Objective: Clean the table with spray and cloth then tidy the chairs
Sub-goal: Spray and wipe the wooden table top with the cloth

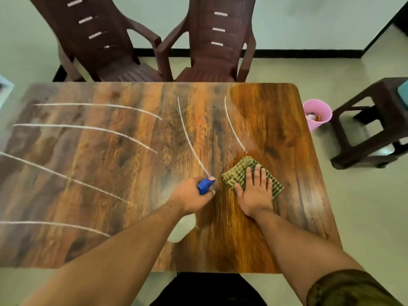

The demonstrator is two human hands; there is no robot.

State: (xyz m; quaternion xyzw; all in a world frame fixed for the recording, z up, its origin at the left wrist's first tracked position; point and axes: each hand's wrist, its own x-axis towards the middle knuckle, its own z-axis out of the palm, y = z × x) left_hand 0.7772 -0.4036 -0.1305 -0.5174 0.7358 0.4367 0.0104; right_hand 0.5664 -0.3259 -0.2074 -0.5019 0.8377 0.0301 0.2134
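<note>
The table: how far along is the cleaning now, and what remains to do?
Done, it seems: the right end of the table looks darker and glossy, as if wiped. In hand: the left hand grips the spray bottle, and the right hand presses the checked cloth flat. Left: white lines cross the middle and left of the top, and the chairs at the far side wait for tidying.

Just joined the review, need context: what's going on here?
A person is cleaning the table. The left hand grips a spray bottle with a blue nozzle, pointed across the top. The right hand presses flat on a green checked cloth towards the table's right side. Curved white lines mark much of the tabletop. Two brown chairs stand at the far edge.
</note>
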